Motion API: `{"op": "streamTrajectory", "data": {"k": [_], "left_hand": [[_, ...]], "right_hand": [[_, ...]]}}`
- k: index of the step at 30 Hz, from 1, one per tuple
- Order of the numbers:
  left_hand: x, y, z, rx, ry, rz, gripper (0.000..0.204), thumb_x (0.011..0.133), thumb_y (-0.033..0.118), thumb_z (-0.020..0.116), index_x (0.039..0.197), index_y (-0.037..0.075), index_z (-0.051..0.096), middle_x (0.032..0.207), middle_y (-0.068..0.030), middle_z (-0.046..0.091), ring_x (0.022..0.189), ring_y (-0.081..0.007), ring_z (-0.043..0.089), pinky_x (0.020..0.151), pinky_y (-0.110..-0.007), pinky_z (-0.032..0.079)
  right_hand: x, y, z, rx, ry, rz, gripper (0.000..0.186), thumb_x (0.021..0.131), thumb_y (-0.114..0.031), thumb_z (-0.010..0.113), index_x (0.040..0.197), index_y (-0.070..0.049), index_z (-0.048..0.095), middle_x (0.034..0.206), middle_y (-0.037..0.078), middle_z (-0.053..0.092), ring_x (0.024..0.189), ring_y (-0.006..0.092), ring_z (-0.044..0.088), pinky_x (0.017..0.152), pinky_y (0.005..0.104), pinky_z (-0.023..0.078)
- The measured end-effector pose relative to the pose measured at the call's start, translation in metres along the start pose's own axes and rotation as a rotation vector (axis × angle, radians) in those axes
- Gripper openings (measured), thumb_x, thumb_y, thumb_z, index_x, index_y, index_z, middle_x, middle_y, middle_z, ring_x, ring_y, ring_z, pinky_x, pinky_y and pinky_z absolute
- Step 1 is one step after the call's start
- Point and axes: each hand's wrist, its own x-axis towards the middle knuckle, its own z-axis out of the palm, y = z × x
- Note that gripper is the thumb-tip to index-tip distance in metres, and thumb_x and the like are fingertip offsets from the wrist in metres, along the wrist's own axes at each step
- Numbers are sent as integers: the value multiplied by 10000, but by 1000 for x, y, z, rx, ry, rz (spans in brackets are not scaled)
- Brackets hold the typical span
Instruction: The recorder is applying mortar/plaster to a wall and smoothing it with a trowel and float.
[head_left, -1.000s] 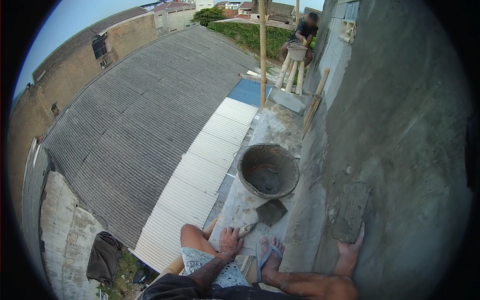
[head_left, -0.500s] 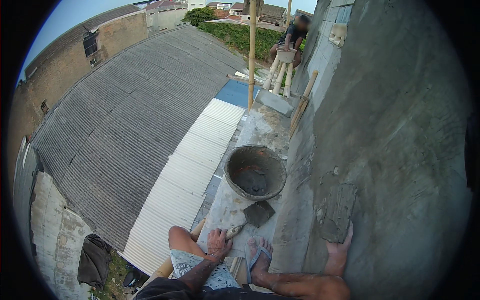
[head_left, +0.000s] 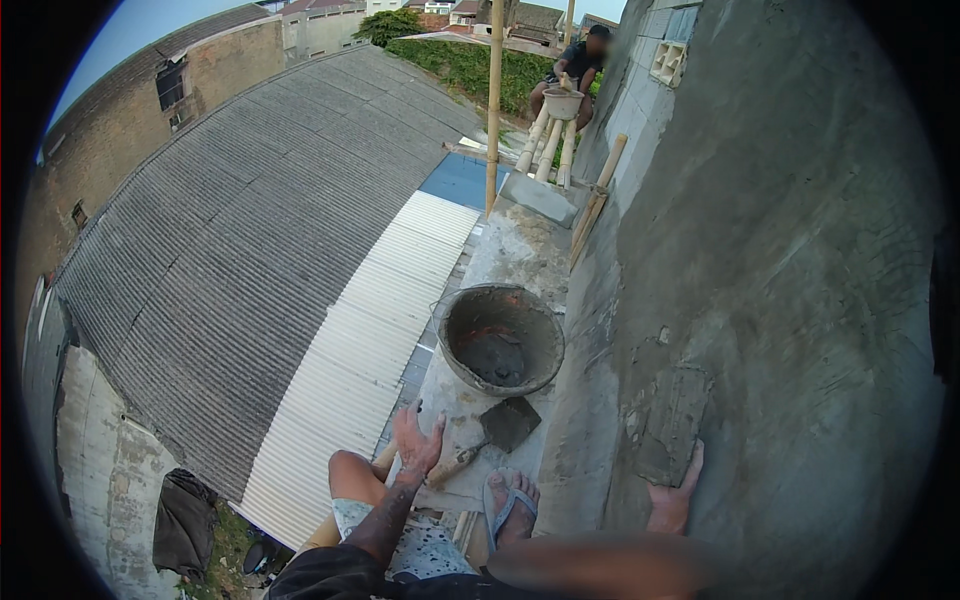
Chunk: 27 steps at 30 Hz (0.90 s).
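**Left hand open beside the trowel handle, right hand pressing a float to the wall**

The left hand (head_left: pixel 418 440) sat low centre in the frame, fingers spread and empty, palm turned toward the trowel (head_left: pixel 492 433) just to its right. The trowel lay flat on the mortar-smeared plank (head_left: pixel 520 250), wooden handle at the lower left, blade at the upper right, so its long axis ran diagonally up and away from the hand. The handle end was the near end, just beside the fingers but not gripped (contact was too close to call). This hand was clearly the nearer one.

The right hand (head_left: pixel 672 500) was at lower right, fingers up against the bottom edge of a plastering float (head_left: pixel 675 425) held flat on the grey rendered wall (head_left: pixel 800 300); how tightly it gripped could not be told.

The mortar bucket (head_left: pixel 500 340) stood just above the trowel blade, nearly touching it, closing off room on that side. A foot in a flip-flop (head_left: pixel 507 505) sat right below the trowel. Toward the left of the frame the plank edge dropped off to a corrugated roof (head_left: pixel 250 280) well below, so free room was narrow. Another person (head_left: pixel 575 70) sat at the far end, top centre, well apart.
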Motion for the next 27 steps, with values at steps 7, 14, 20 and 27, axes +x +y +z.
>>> {"op": "streamTrajectory", "data": {"k": [7,14,20,27], "left_hand": [[176,17,23,-265,59,-229,605,811,422,599,1171,-52,495,1094,-227,548,1044,-329,521,903,-384,407],[231,39,43,-29,-92,-78,671,792,488,568,1217,-22,475,1189,-235,517,1101,-349,502,938,-398,394],[225,38,68,110,-284,-96,528,854,456,460,1104,8,587,1069,-217,600,1024,-364,555,892,-403,433],[232,-11,64,-424,-577,-446,383,891,407,509,908,60,671,742,-37,621,557,-109,574,478,-282,498]], "right_hand": [[-5,-25,0,12,36,168,940,548,-141,823,1320,-26,299,1210,94,458,1117,202,445,952,338,339],[-1,-16,3,424,-36,265,947,559,-186,813,1329,-44,280,1222,80,440,1136,199,423,966,342,323],[-9,-1,-2,687,-5,246,1021,543,-47,751,1404,-92,205,1366,78,338,1253,205,340,1041,349,278],[-4,7,-1,633,-117,41,910,664,-88,737,1408,-89,213,1391,87,325,1239,223,379,1037,354,297]]}}
